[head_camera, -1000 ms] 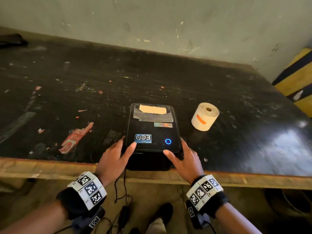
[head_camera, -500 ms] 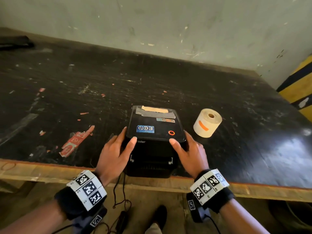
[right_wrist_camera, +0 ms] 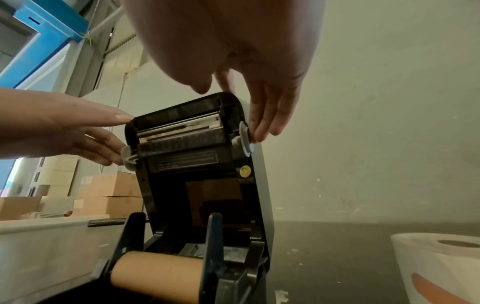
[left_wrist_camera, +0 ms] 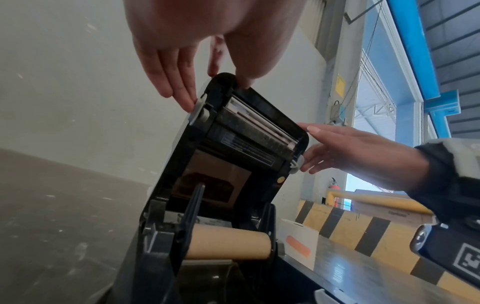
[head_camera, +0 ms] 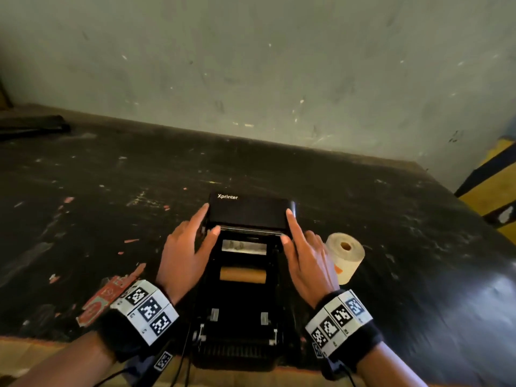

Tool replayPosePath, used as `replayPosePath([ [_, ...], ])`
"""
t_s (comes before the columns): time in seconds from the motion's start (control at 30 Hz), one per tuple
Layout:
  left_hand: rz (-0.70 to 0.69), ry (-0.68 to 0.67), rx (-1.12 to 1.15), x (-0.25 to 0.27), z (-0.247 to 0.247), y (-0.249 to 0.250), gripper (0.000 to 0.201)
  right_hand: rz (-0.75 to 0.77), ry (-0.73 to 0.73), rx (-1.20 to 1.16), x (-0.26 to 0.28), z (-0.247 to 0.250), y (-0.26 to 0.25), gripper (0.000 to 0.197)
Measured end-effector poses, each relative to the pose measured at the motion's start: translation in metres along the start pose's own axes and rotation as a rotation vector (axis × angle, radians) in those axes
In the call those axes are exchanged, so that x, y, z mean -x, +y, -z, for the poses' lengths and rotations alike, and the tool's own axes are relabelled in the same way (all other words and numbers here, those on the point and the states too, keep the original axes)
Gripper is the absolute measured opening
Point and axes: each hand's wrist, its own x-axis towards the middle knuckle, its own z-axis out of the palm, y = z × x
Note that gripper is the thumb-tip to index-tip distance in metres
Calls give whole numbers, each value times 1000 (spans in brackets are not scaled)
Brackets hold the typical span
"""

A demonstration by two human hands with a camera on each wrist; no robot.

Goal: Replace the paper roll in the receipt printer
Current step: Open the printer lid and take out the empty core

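Note:
The black receipt printer (head_camera: 243, 317) stands at the table's near edge with its lid (head_camera: 251, 213) swung up to upright. In the open bay a bare brown cardboard core (head_camera: 242, 274) sits between the holders, also seen as the core (left_wrist_camera: 228, 241) and the core (right_wrist_camera: 155, 273). My left hand (head_camera: 208, 220) lies along the lid's left side, straight fingers touching the grey latch tab (left_wrist_camera: 197, 111). On the other side, my right hand (head_camera: 287, 226) does the same at its tab (right_wrist_camera: 244, 137). A full white paper roll (head_camera: 346, 255) with an orange sticker stands right of the printer, behind my right hand.
A red wrapper (head_camera: 109, 294) lies left of the printer on the scuffed dark table (head_camera: 111, 191). The wall (head_camera: 251, 79) closes the far side. A yellow-and-black barrier (head_camera: 497, 188) is at the right. Cables (head_camera: 181, 367) hang over the wooden front edge (head_camera: 42, 350).
The lid went from flat to slightly raised, then to upright, exposing the core. Both hands rose with it from the printer's front corners to the lid's sides.

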Motion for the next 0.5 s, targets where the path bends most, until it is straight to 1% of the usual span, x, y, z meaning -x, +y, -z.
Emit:
replayPosePath([
  [0.07, -44, -27, -41, -4, -5, -5, 64, 1, -23, -41, -7, 0, 5, 56],
  [0.13, -85, -47, -70, -6, -9, -9, 67, 2, -42, -96, -13, 0, 8, 54],
  [0.23, -88, -78, -24, -11, -9, -12, 71, -31, -109, -209, -16, 1, 9, 54],
  [0.33, -89, -165, 32, -17, -9, -14, 78, -45, -183, -283, -19, 1, 12, 56],
  [0.43, -103, -277, 18, -20, -10, -20, 87, -23, -265, -305, -21, -3, 19, 59],
  [0.5, -126, -341, 7, -20, -10, -24, 88, -18, -296, -329, -20, -5, 24, 61],
])
